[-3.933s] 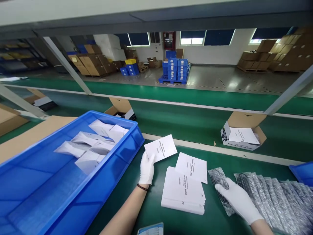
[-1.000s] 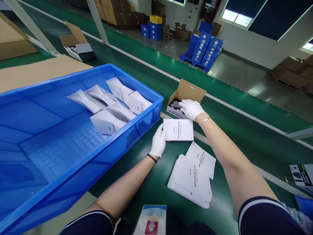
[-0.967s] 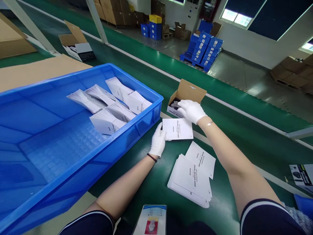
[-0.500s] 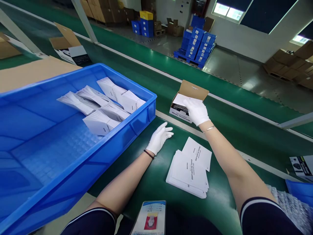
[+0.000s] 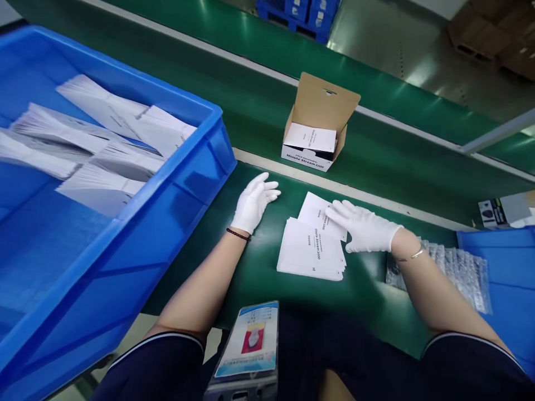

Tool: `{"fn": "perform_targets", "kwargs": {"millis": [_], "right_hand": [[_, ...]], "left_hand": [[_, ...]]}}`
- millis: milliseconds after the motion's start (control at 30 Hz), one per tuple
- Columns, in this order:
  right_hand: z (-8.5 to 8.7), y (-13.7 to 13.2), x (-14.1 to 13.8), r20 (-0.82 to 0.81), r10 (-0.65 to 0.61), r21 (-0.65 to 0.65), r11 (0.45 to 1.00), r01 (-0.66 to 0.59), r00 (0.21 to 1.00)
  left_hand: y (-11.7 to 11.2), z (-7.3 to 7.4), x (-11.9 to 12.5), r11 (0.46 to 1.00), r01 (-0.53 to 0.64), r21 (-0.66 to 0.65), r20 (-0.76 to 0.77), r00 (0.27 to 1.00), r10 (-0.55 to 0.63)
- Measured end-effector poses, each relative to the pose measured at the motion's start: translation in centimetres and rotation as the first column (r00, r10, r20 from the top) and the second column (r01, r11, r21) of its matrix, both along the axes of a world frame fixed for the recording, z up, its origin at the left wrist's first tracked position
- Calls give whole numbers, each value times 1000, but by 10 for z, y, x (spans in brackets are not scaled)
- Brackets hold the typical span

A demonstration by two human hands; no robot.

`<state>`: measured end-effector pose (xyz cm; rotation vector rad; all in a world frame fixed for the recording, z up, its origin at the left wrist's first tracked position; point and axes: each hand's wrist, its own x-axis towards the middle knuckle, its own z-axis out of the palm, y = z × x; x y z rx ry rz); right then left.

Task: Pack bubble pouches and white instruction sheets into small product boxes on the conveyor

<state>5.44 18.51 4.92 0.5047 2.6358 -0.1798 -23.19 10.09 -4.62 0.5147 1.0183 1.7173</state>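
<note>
My left hand (image 5: 254, 201), in a white glove, rests on the green worktop (image 5: 251, 267) with its fingers apart and nothing in it. Gloved in white as well, my right hand (image 5: 364, 225) reaches over the right edge of a white printed booklet (image 5: 314, 207), fingers spread. A stack of white booklets (image 5: 308, 250) marked "Stream 1000" overlaps that one. Behind them stands an open carton (image 5: 307, 159) labelled "Minute Stream 1000", its lid raised. Inside it, a white booklet (image 5: 310, 137) lies on top of dark contents.
A large blue bin (image 5: 167, 223) on the left holds several banded booklet bundles (image 5: 104, 172). Clear plastic-wrapped packets (image 5: 453, 273) lie by a blue container (image 5: 505, 289) at right. A pale rail (image 5: 267, 167) runs behind the worktop. An ID badge (image 5: 248, 340) hangs in front.
My right hand has left the carton and come back to the booklets on the worktop, leaving a booklet inside the carton. The view has tilted down. My left hand keeps its pose.
</note>
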Motion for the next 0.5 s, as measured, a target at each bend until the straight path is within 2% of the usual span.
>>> {"fn": "perform_targets", "kwargs": {"millis": [67, 133, 200, 267, 333, 367, 433, 500], "right_hand": [[-14, -17, 20, -18, -61, 25, 998, 61, 998], [-23, -29, 31, -92, -174, 81, 980, 181, 980], [-26, -37, 36, -190, -300, 179, 925, 334, 935], [-24, -45, 36, -303, -373, 279, 845, 456, 877], [-21, -54, 30, -399, -404, 329, 775, 539, 824], [-20, -60, 25, -431, -403, 333, 760, 557, 807], [-19, -71, 11, -472, -344, 321, 791, 522, 812], [-18, -78, -4, -501, -198, 301, 873, 384, 843]], "left_hand": [[0, -1, 0, 1000, 3, 4, -22, 1000, -3], [-1, -2, 0, 1000, -1, 12, -50, 999, 1], [-4, 0, 2, 1000, -3, 22, -117, 993, 5], [-8, 3, 8, 1000, 22, 21, -214, 977, -17], [-13, 10, 15, 995, 100, -1, -263, 960, -97], [-17, 14, 20, 986, 164, -13, -257, 953, -162], [-24, 21, 28, 961, 276, -24, -235, 933, -273], [-29, 23, 32, 955, 294, -39, -305, 907, -291]]}}
